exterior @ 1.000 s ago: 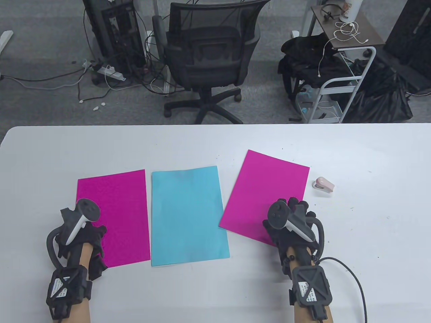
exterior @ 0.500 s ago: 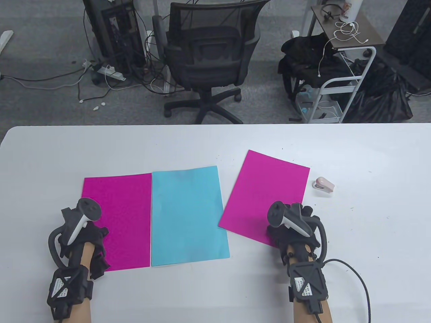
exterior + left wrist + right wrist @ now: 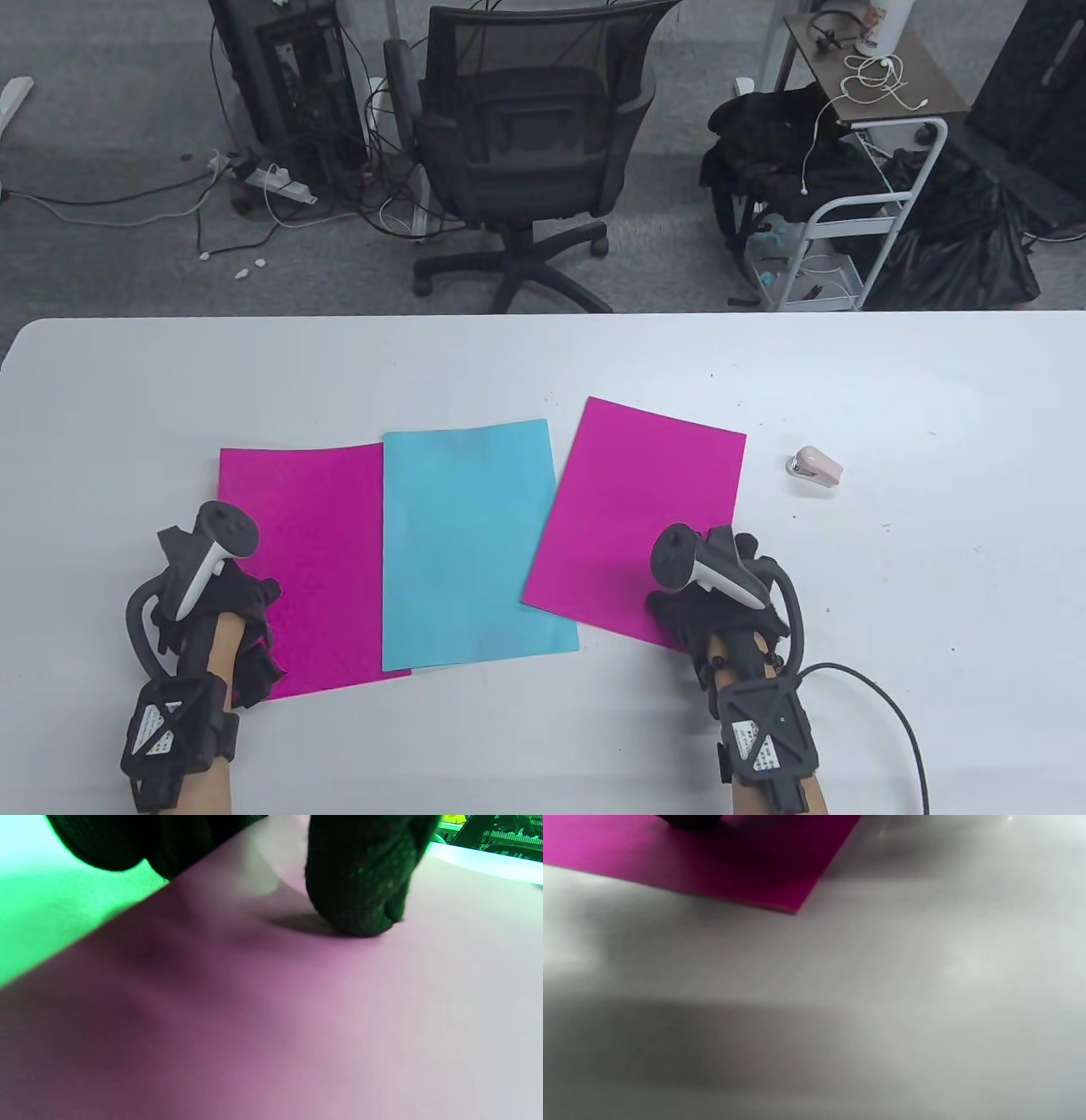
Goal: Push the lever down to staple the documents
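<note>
Leftmost, the left hand (image 3: 225, 607) presses flat on a matte magenta sheet (image 3: 314, 552), a fingertip (image 3: 360, 899) touching it; its edge slips under the blue sheet (image 3: 471, 543). Another tilted magenta sheet (image 3: 632, 518) lies beneath the right hand (image 3: 717, 603), whose fingers' spread I cannot tell. Farther right, a small pink stapler (image 3: 816, 467) sits apart on the white bench (image 3: 933, 552).

Three sheets (image 3: 469, 543) lie side by side, stapler (image 3: 815, 467) right of them.
</note>
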Available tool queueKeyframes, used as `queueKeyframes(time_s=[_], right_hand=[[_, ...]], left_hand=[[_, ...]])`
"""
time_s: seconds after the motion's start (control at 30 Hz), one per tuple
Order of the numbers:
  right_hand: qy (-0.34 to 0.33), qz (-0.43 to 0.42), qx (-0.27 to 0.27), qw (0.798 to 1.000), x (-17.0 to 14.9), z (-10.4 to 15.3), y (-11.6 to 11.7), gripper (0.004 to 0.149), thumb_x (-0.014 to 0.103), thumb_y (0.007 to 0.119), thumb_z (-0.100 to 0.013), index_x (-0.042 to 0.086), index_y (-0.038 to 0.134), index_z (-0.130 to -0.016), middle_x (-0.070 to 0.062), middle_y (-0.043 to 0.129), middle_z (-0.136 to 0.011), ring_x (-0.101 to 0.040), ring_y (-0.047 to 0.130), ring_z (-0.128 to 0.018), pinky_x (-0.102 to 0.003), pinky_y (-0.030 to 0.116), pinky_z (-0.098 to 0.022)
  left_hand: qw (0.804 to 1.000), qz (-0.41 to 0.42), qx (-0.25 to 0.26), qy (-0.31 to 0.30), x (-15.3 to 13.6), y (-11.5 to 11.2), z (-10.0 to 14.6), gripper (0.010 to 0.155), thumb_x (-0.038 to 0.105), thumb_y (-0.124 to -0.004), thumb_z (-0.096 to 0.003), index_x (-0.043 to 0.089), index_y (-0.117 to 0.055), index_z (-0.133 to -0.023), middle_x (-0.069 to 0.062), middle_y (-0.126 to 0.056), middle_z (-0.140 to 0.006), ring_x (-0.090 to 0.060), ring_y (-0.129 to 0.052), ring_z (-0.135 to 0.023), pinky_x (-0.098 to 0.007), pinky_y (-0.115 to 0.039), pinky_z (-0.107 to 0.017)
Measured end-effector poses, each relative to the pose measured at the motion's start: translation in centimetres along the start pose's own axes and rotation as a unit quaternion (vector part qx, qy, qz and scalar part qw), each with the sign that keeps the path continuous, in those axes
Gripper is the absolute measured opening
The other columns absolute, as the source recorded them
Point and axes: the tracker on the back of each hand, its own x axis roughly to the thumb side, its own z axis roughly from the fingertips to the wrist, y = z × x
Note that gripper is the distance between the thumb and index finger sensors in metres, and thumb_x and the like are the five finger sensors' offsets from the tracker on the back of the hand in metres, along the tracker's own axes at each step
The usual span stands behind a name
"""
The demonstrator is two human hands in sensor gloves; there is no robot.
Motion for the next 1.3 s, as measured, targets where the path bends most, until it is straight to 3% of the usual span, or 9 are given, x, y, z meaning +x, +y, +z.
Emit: queueKeyframes(time_s=[0.1, 0.3, 0.7, 1.3], right_hand=[[-0.007, 0.007, -0.001, 1.0, 0.7, 0.2, 0.2, 0.088, 0.049, 0.05, -0.055, -0.007, 0.007, -0.109, -0.043, 0.003, -0.106, -0.071, 0.009, -0.094, -0.08, 0.023, -0.065], [-0.022, 0.019, -0.001, 1.0, 1.9, 0.6, 0.6, 0.088, 0.049, 0.05, -0.055, -0.007, 0.008, -0.109, -0.043, 0.004, -0.106, -0.07, 0.009, -0.094, -0.08, 0.023, -0.065], [-0.048, 0.04, 0.001, 0.998, 4.1, 0.8, 1.0, 0.088, 0.049, 0.05, -0.055, -0.007, 0.008, -0.109, -0.042, 0.004, -0.106, -0.07, 0.01, -0.094, -0.079, 0.023, -0.065], [-0.097, 0.062, 0.002, 0.993, 7.1, 1.2, 1.6, 0.088, 0.049, 0.051, -0.055, -0.006, 0.008, -0.109, -0.042, 0.004, -0.106, -0.07, 0.011, -0.095, -0.079, 0.024, -0.066]], left_hand=[[1.0, 0.014, 0.015, 0.002, 0.2, 0.0, 0.3, 0.095, 0.036, -0.091, -0.0473, -0.009, -0.04, -0.113, -0.015, -0.075, -0.092, -0.033, -0.086, -0.073, -0.066, -0.077, -0.057], [0.999, 0.033, 0.021, -0.021, 0.4, 0.2, 0.9, 0.08, 0.033, -0.091, -0.0488, -0.002, -0.054, -0.111, -0.009, -0.083, -0.085, -0.029, -0.091, -0.067, -0.062, -0.081, -0.055], [0.989, 0.115, 0.009, -0.09, 1.5, 0.5, 2.6, 0.059, 0.029, -0.087, -0.0526, 0.01, -0.069, -0.106, -0.009, -0.087, -0.085, -0.031, -0.094, -0.068, -0.062, -0.081, -0.055], [0.945, 0.24, -0.067, -0.212, 4.5, -0.6, 5.0, 0.062, 0.033, -0.084, -0.0539, 0.006, -0.066, -0.107, -0.013, -0.09, -0.096, -0.038, -0.096, -0.08, -0.062, -0.08, -0.058]])
